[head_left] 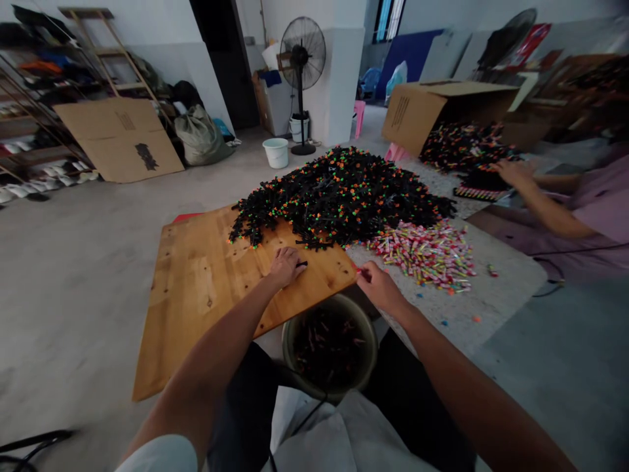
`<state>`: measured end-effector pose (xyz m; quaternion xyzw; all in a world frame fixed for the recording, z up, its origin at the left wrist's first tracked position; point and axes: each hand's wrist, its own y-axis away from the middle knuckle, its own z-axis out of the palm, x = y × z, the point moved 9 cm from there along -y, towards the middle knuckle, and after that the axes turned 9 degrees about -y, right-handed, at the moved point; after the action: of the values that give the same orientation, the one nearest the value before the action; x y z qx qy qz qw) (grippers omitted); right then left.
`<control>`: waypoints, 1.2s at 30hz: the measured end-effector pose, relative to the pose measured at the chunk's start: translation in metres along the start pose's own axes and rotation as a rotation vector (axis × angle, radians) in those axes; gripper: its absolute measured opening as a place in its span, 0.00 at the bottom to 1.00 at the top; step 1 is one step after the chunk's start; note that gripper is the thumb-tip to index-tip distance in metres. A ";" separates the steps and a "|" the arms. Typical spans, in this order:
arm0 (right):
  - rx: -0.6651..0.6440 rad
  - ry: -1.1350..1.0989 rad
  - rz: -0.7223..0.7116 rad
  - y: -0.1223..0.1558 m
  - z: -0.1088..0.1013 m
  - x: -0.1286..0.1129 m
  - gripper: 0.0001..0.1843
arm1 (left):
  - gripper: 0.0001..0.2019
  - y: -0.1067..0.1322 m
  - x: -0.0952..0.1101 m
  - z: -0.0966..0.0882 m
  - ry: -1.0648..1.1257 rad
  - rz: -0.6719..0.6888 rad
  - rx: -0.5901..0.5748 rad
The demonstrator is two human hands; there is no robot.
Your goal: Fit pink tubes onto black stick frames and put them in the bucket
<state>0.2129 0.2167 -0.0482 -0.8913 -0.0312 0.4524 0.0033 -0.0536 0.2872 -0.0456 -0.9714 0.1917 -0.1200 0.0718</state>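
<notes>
My left hand point(285, 267) rests over the wooden board point(196, 282), its fingers closed on a small black stick-like piece point(301, 263) that pokes out to the right. At the board's right corner my right hand point(379, 286) pinches a small red piece point(360, 269), mostly covered by the fingers. Beyond both hands rises a large heap of black pieces point(344, 190) with orange and green tips. Beside it, nearer my right hand, lies a pile of small pink-and-white tubes point(427, 252). Below the board's edge, between my knees, a round bucket point(289, 354) holds dark pieces and some pink ones.
A grey stone-like table point(506, 295) extends right, with scattered bits. Across it, another person's hand point(515, 174) works at black pieces by a tipped cardboard box point(413, 118). A standing fan point(301, 59) and a white bucket point(276, 154) stand behind.
</notes>
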 end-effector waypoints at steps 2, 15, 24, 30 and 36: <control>-0.073 -0.298 -0.035 0.013 0.017 -0.014 0.10 | 0.12 0.010 0.013 -0.008 0.114 -0.004 -0.016; -0.194 -0.738 -0.084 0.060 0.025 -0.067 0.20 | 0.21 0.092 0.120 -0.050 1.013 0.046 -0.189; -0.033 -0.498 -0.322 0.075 -0.002 -0.094 0.10 | 0.22 0.100 0.126 -0.052 1.040 0.022 -0.303; -0.088 -0.376 -0.441 0.082 -0.010 -0.106 0.09 | 0.22 0.104 0.131 -0.055 1.084 0.027 -0.452; -0.210 -0.305 -0.519 0.084 -0.014 -0.116 0.10 | 0.22 0.107 0.137 -0.056 1.077 0.047 -0.576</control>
<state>0.1608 0.1261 0.0507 -0.7710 -0.3042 0.5591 0.0216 0.0169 0.1301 0.0163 -0.7503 0.2472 -0.5358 -0.2983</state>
